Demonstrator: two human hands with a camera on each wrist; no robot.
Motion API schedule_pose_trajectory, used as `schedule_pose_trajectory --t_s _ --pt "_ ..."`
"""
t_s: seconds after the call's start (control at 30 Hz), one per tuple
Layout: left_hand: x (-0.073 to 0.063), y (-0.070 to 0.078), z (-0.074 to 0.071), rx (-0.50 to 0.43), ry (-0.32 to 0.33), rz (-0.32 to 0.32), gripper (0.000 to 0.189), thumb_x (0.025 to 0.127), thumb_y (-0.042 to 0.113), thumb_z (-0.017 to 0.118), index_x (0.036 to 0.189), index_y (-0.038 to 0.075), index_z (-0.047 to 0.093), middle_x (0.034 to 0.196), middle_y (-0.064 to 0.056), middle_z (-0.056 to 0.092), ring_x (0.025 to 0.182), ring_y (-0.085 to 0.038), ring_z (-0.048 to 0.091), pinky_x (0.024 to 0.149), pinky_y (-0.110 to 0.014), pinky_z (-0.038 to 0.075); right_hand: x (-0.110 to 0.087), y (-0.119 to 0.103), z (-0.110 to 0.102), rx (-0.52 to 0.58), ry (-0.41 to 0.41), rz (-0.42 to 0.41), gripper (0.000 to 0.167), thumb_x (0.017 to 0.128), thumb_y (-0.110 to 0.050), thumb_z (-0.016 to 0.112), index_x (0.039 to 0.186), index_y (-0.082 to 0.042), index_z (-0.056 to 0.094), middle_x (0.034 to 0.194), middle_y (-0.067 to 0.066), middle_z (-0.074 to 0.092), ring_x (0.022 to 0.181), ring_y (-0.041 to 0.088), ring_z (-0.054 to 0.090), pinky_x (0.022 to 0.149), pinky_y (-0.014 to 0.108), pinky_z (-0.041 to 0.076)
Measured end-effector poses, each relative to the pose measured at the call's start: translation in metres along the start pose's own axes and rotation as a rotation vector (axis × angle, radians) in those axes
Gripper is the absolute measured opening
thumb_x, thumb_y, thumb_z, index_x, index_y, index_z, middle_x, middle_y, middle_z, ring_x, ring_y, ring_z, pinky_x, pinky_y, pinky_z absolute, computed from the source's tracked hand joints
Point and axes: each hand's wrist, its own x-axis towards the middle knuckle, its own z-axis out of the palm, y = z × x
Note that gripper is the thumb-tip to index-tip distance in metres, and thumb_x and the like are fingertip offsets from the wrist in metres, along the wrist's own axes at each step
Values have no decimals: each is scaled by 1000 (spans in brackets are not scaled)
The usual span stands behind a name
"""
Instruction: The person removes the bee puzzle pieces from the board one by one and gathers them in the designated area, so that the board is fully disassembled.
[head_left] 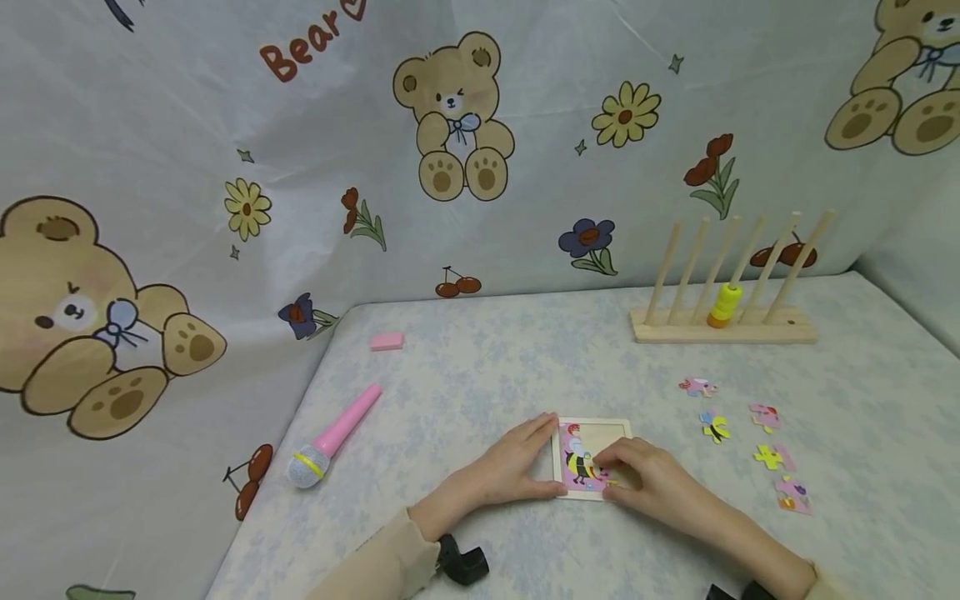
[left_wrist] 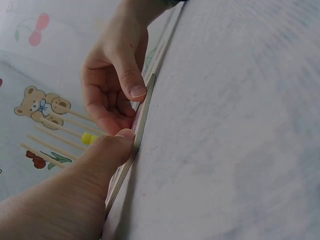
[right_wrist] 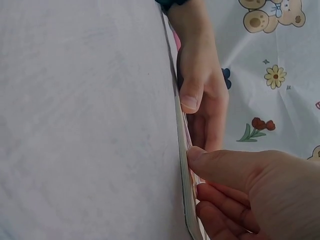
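Note:
A small jigsaw tray with a pale wooden rim lies on the table, its left part filled with pink pieces that show a bee. My left hand holds the tray's left side, fingertips by the far corner and thumb by the near one. Over the near right part of the tray, my right hand has its fingers curled around a pink puzzle piece, mostly hidden beneath them. In the right wrist view, the right thumb sits at the tray's near rim.
Several loose puzzle pieces lie to the right. Behind them stands a wooden peg rack with yellow and orange beads on one peg. A pink toy microphone and a pink block lie on the left.

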Motion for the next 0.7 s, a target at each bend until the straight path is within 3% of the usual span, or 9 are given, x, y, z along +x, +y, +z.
schedule_pose_trajectory --t_s 0.23,0.47,0.7 --pt "-1 0 -2 5 3 12 93 87 58 56 150 3 18 155 -11 17 140 -20 17 110 -34 23 2 -3 1 11 -15 68 32 76 -15 80 105 -13 66 103 -9 61 95 13 56 85 34 48" --pt "-1 1 -3 -10 1 6 93 87 57 57 150 3 18 155 -11 16 140 -20 16 110 -35 22 2 -2 2 23 28 0 34 74 -12 81 105 -13 65 101 -8 61 94 12 56 83 29 48" --pt "-1 0 -2 -13 4 5 92 87 56 58 150 3 19 155 -10 17 140 -19 16 110 -36 22 2 -2 3 27 30 -10 37 74 -13 81 108 -12 66 102 -8 59 92 8 54 81 25 46"
